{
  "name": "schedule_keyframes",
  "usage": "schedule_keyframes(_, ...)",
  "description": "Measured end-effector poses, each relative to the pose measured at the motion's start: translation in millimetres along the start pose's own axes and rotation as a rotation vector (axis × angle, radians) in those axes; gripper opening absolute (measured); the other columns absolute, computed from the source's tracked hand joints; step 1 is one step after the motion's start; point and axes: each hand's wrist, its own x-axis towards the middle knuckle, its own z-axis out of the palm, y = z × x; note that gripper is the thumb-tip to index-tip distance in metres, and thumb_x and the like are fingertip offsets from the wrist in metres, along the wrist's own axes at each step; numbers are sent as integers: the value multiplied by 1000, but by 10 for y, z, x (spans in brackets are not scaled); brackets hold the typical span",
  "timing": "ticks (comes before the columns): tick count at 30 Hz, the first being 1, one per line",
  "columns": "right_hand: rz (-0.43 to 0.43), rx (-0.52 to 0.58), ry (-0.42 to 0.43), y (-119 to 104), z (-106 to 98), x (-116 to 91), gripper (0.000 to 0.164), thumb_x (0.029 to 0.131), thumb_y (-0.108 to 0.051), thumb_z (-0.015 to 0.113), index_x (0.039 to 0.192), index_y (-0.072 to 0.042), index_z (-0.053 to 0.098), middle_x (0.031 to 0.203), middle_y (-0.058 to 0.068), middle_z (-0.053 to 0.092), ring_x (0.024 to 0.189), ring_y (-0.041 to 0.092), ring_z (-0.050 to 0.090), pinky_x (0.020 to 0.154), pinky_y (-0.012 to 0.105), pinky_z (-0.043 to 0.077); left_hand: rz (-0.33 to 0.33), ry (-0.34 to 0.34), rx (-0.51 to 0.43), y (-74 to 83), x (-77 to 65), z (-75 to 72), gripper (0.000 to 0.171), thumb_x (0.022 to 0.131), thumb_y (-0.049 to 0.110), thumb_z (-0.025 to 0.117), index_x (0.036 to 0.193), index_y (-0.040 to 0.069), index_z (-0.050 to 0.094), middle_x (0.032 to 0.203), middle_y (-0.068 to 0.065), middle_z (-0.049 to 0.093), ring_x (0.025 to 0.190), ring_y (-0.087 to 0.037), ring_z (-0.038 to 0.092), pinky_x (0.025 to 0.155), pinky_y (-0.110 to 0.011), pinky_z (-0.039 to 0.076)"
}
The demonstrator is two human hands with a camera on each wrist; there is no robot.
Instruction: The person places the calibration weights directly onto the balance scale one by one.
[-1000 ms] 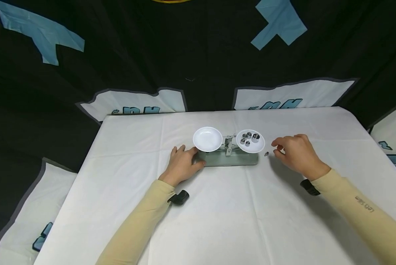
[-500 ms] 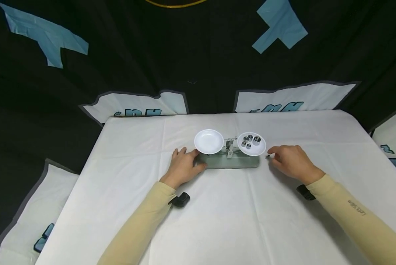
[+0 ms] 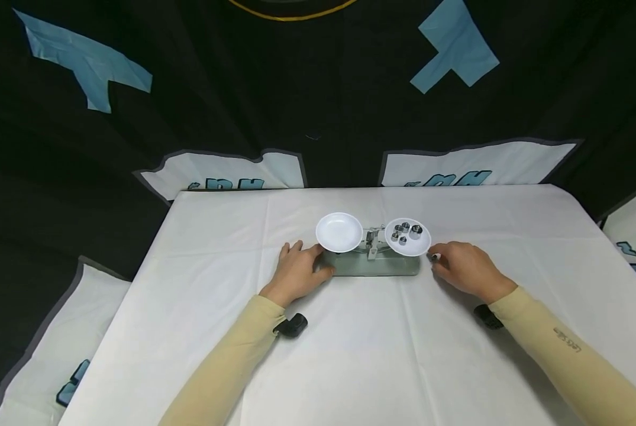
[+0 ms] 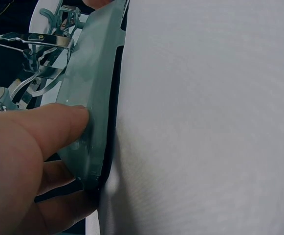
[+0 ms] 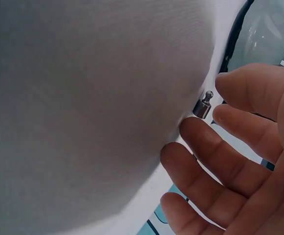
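Note:
A small green balance scale [image 3: 375,267] with two white pans stands on the table. My left hand [image 3: 295,273] grips the left end of its base, thumb [image 4: 66,128] on top and fingers around the end. The left pan [image 3: 339,232] is bare; several metal weights [image 3: 405,228] stand in the right pan [image 3: 421,246]. Just off the scale's right end, one small knobbed metal weight [image 5: 202,108] is on the cloth. Around it is my right hand [image 3: 468,267], the weight showing between thumb [image 5: 249,88] and fingers with gaps, not pinched.
A white cloth [image 3: 349,355] covers the table. Behind it hangs a black curtain [image 3: 275,89] with blue and white shapes. The pan's edge lies right beside my right fingertips in the head view.
My right hand has come left and down to the loose weight beside the scale. My left hand keeps its grip on the base. The head view has tipped slightly upward.

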Motion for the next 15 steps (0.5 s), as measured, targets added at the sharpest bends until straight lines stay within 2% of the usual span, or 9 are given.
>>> schedule_keyframes(10,8,-10,17,-1,36,-8,24,86,-6,71,109,-1,73,80,7,70,72,19,63,65,41,53,-6,-9,-5,30,-8,-10,55,89,35,72,137,10,63,131,-16,70,139,-59,43,117,-74,20)
schedule_keyframes(15,4,-24,-1,-13,29,17,25,86,-6,70,109,2,73,77,6,66,70,17,57,63,37,50,-6,-6,-3,22,-8,-16,55,89,35,72,137,10,63,132,-15,70,139,-59,43,117,-75,19)
